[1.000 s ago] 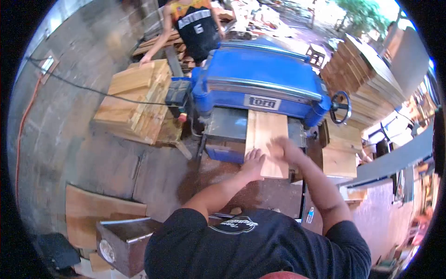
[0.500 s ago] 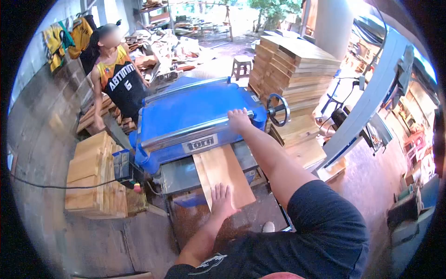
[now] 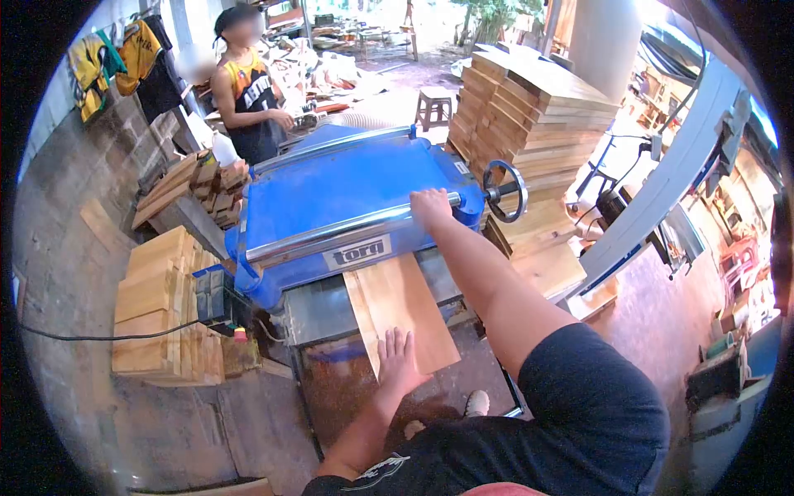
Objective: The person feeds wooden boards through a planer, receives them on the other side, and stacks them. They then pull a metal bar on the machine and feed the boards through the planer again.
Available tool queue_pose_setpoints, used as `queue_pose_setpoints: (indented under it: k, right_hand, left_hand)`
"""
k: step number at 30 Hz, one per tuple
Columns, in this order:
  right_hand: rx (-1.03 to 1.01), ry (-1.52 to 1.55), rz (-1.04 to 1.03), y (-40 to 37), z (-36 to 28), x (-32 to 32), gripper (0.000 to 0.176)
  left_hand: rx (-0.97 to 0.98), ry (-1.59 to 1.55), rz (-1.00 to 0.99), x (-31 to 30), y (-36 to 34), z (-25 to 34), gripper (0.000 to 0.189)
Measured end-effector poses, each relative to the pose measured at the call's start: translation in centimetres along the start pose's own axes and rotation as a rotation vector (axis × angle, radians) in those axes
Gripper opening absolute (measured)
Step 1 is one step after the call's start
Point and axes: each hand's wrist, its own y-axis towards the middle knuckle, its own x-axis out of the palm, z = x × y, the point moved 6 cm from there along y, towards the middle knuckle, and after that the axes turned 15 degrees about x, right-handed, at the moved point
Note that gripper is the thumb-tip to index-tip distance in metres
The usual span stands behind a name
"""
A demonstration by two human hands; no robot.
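Observation:
My left hand (image 3: 399,364) lies palm down, its fingers stretched out, on the near end of a wooden board (image 3: 405,306). The far end of this board is hidden under a blue thickness planer (image 3: 331,194) lettered "torq". Further up, my right hand (image 3: 432,207) is closed over the right part of the shiny metal bar (image 3: 331,235) along the planer's front top edge. A handwheel (image 3: 506,192) sticks out from the planer just right of that hand.
Boards are piled high at the back right (image 3: 529,116), with another stack (image 3: 165,306) left of the planer. A black cable (image 3: 107,336) runs to the switch box (image 3: 222,298). A co-worker (image 3: 248,91) stands behind the planer; a stool (image 3: 434,107) is farther back.
The co-worker has moved right, behind the planer, and now has a forearm bent forward. My hands keep their places on the board and the bar; the view has shifted slightly.

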Motion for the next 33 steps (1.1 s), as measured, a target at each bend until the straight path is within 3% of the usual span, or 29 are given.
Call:
queue_pose_setpoints:
  k: [33]
  right_hand:
    - [0.013, -0.007, -0.117, 0.32, 0.15, 0.53, 0.025]
  left_hand:
    - [-0.001, -0.006, -0.031, -0.37, 0.04, 0.50, 0.116]
